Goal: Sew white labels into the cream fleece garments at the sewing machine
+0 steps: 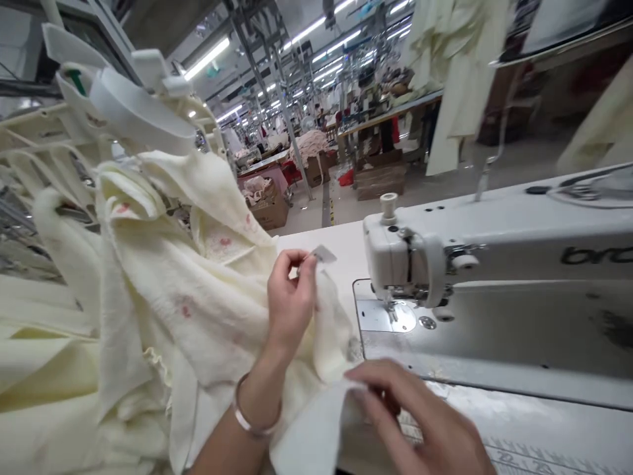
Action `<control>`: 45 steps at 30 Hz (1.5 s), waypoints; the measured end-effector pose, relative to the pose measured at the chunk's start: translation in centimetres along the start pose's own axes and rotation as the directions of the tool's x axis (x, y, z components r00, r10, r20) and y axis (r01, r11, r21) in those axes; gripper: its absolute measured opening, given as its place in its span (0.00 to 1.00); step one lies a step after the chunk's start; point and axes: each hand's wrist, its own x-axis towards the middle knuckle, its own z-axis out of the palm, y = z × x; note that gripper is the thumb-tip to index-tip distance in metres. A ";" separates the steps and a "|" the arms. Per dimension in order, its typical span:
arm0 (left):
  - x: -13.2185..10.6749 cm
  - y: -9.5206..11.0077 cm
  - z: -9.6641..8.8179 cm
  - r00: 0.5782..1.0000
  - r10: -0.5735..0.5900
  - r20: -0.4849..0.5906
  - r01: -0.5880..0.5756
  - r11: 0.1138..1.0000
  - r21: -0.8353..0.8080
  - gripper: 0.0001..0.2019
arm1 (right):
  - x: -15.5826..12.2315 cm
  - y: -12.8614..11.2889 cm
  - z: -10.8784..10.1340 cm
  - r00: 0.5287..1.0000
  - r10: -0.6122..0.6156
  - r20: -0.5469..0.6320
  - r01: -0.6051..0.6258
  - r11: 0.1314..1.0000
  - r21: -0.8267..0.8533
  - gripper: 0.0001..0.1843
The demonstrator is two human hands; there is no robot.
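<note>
Cream fleece fabric (217,303) with small pink marks drapes over the left side of the worktable. Left of the sewing machine, my left hand (293,293) is closed, pinching a small white label (324,254) at the fabric's upper edge. A bracelet circles that wrist. Lower and nearer to me, my right hand (413,415) pinches the edge of the pale fabric (316,422) between thumb and fingers; it is slightly blurred. The white sewing machine (405,257) stands to the right, its needle and presser foot (393,310) apart from both hands.
A white rack (44,132) with cream garments stands at left. A measuring scale (519,455) lies along the table's front right. Cream pieces (459,86) hang behind the machine. Cardboard boxes (380,178), fabric piles and other workstations fill the room beyond.
</note>
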 end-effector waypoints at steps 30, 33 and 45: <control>-3.9 6.9 -6.2 0.515 0.026 0.857 -0.357 0.915 0.187 0.04 | 3.9 -0.1 -1.2 0.982 0.144 -0.120 -0.120 0.975 0.186 0.12; -4.1 6.3 -5.7 0.542 0.040 0.839 -0.361 0.913 0.189 0.05 | 3.6 -0.3 -1.1 0.980 0.180 -0.087 -0.163 0.971 0.178 0.12; -3.3 4.3 -10.7 0.735 0.388 0.557 -0.505 0.860 0.068 0.07 | 2.7 0.7 -5.2 0.952 0.057 0.301 -0.155 0.937 0.314 0.11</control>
